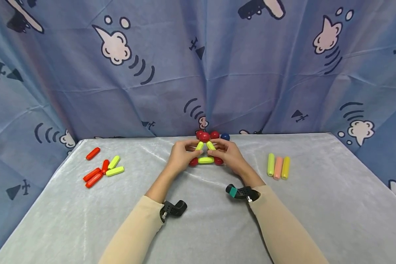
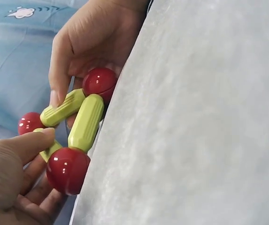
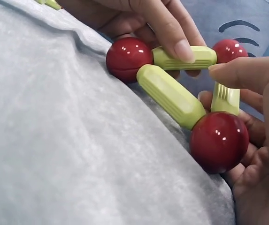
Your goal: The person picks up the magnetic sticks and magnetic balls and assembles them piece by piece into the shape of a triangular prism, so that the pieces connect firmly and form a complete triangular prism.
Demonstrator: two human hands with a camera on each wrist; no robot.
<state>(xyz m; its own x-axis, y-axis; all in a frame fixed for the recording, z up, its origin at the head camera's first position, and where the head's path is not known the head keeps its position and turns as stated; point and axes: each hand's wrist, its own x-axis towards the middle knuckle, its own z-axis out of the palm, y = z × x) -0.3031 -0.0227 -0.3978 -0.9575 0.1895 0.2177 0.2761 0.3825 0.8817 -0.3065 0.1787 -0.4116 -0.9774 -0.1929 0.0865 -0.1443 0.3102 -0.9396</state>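
Observation:
A triangle of yellow-green rods with red balls at its corners stands between my hands near the table's back edge. My left hand pinches the left side rod between thumb and fingers. On the other side, my right hand pinches the right side rod the same way. The base rod joins the two near balls and lies free of both hands. In the right wrist view, one red ball sits close by the right hand's fingers, which are partly hidden behind the triangle.
Loose red balls and a blue ball sit behind the triangle. Several red rods and two yellow-green rods lie at left. Green, pink and yellow rods lie side by side at right. A blue patterned curtain hangs behind the table.

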